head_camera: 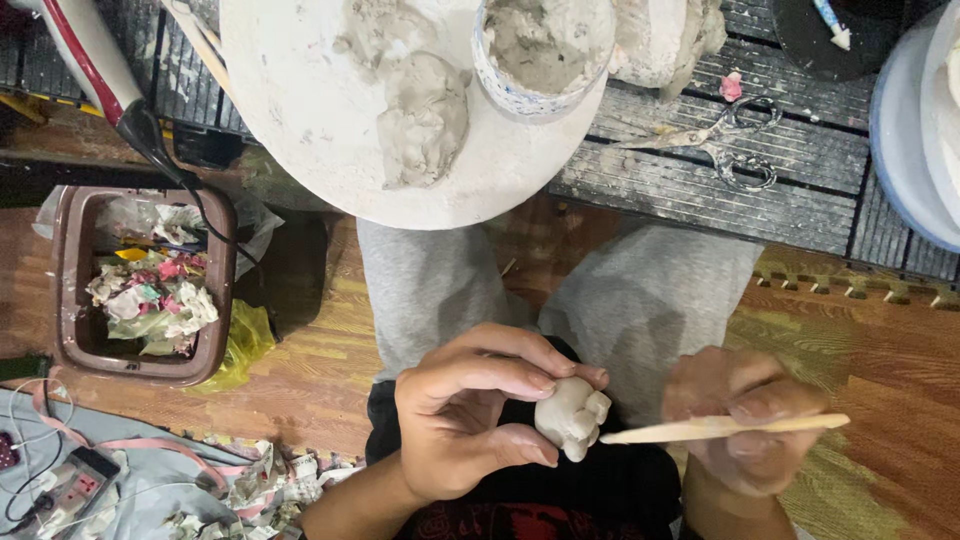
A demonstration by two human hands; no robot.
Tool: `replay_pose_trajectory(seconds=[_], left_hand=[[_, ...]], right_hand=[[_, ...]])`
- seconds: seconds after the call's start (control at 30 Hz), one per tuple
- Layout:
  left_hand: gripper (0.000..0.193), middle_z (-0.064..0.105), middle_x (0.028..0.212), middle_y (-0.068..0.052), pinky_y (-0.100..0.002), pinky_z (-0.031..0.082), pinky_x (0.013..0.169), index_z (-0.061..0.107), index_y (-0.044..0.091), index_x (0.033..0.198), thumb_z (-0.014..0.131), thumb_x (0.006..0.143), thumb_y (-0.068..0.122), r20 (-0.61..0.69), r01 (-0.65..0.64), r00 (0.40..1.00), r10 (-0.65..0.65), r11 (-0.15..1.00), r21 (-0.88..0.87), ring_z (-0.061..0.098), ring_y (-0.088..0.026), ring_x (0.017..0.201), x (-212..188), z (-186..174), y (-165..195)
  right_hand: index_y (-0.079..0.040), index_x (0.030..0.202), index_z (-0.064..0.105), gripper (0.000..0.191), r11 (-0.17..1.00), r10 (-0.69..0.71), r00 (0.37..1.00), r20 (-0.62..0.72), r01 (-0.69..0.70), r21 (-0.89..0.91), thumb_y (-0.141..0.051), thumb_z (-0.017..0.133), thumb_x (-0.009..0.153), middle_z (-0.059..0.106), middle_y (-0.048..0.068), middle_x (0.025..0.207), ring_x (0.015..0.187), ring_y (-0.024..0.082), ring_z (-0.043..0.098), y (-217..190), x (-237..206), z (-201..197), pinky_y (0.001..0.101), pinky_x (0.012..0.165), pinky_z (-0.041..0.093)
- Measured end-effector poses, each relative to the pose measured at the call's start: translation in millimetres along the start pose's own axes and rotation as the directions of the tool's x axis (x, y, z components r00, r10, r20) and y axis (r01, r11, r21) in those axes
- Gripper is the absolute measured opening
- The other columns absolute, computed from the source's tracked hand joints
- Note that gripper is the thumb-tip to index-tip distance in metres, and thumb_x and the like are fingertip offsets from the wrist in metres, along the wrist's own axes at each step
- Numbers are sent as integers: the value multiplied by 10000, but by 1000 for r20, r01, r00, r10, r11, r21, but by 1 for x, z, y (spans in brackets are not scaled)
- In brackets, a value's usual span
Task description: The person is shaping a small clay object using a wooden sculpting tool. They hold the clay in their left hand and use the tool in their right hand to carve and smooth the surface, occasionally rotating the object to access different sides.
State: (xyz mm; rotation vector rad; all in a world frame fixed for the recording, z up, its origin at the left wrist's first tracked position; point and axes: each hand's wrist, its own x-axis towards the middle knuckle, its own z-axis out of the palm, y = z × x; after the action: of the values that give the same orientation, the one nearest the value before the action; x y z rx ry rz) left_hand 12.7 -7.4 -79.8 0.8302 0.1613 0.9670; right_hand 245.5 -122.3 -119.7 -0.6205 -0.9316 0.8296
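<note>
My left hand [470,410] grips a small pale clay lump [570,415] between thumb and fingers, held over my lap. My right hand [745,420], slightly blurred, holds a thin wooden modelling stick [720,428] whose tip points left and nearly touches the lump. Above, a round white board [300,110] on the dark slatted table carries grey clay chunks [425,120] and a cup [540,50] filled with clay.
Scissors [715,140] lie on the slatted table [700,195] at right, beside a pale blue round rim [895,150]. A brown bin [70,290] full of crumpled paper stands on the wooden floor at left. Cables and a power strip [75,480] lie at bottom left.
</note>
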Motion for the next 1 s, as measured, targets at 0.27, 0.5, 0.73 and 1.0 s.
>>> replay_pose_trajectory(seconds=[0.27,0.5,0.73,1.0], left_hand=[[359,657,1275,-179,-466,651,1074,708,-12,1224,875,921,85,-22,-10,1000,14,989,148,730,-360,1208,-2,0,-1],[357,678,1243,-185,-467,661,1060,723,-8,1208,882,904,94,-31,-50,998,56,984,172,741,-352,1175,-3,0,-3],[341,677,1248,-186,-456,669,1030,719,-12,1218,865,933,104,-17,-51,998,54,988,143,745,-360,1169,-1,2,-4],[330,656,1300,-176,-456,665,1028,704,-20,1229,854,957,90,-28,-19,999,20,999,33,742,-366,1171,0,2,-1]], right_hand=[[-68,1120,677,177,981,-29,998,46,37,-190,-152,737,976,610,11,815,719,116,697,-10,3,7,289,540,615],[-73,1133,654,178,962,-37,998,57,51,-270,-143,731,989,679,39,874,734,122,743,-14,1,2,305,601,630],[-51,1151,695,206,996,-18,1000,15,19,-89,-123,739,962,645,25,817,701,138,726,-2,-10,-4,306,541,660],[-78,1151,698,198,994,-55,998,-32,52,-93,-139,733,966,602,40,826,697,139,643,9,-20,-7,293,514,603]])
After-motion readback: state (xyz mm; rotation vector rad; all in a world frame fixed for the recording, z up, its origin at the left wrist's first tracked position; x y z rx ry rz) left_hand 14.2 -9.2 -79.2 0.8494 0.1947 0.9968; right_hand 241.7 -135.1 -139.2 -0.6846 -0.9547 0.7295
